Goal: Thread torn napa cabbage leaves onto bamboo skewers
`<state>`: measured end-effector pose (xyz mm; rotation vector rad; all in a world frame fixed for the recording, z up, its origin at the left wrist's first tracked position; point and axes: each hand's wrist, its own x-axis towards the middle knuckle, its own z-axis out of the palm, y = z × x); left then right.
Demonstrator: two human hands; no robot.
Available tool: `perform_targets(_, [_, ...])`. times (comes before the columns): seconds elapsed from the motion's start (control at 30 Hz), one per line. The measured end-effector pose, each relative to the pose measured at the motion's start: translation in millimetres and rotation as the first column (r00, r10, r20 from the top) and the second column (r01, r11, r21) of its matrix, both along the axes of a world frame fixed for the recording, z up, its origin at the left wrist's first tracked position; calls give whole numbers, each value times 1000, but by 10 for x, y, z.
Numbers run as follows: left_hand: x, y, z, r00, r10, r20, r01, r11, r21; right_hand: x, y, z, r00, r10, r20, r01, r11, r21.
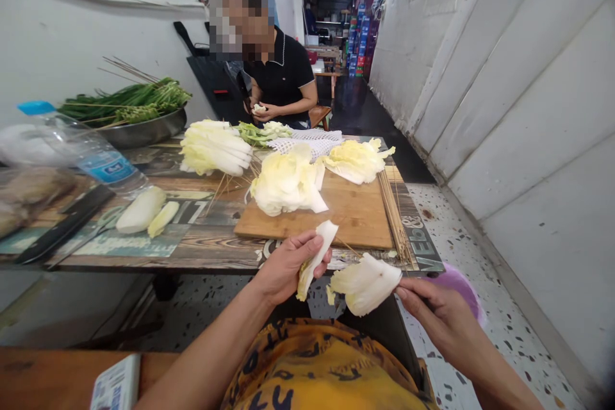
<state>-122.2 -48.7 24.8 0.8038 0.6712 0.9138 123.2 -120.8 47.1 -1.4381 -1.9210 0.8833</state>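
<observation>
In my left hand (293, 266) is a narrow napa cabbage leaf (319, 250), pinched upright between thumb and fingers in front of the table edge. My right hand (427, 307) grips the white end of some layered napa cabbage leaves (368, 283). A thin stick (348, 246) shows just above those leaves; whether it runs through them I cannot tell. Both hands are apart from each other. Beyond them, a pile of cabbage leaves (286, 182) lies on the wooden cutting board (355, 224), with a second pile (359, 159) at its back right.
Bamboo skewers (394, 221) lie along the board's right side. More cabbage (216, 146) sits at back left, near a metal bowl (144, 131) of greens. A knife (67, 224), a water bottle (106, 163) and a cabbage heart (141, 210) are left. A co-worker (283, 73) sits opposite.
</observation>
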Motion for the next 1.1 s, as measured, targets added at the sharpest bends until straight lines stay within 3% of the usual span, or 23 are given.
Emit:
perform_targets(0.33, [11, -6, 1, 1000, -1, -7, 1, 1000, -7, 11, -9, -7, 1000, 7, 28, -8, 1000, 20])
perform_targets(0.83, [7, -18, 12, 997, -39, -72, 39, 999, 1, 78, 13, 116, 994, 101, -34, -105, 984, -145])
perform_targets(1.1, [-1, -1, 66, 995, 54, -80, -52, 998, 31, 99, -18, 91, 999, 47, -15, -48, 995, -92])
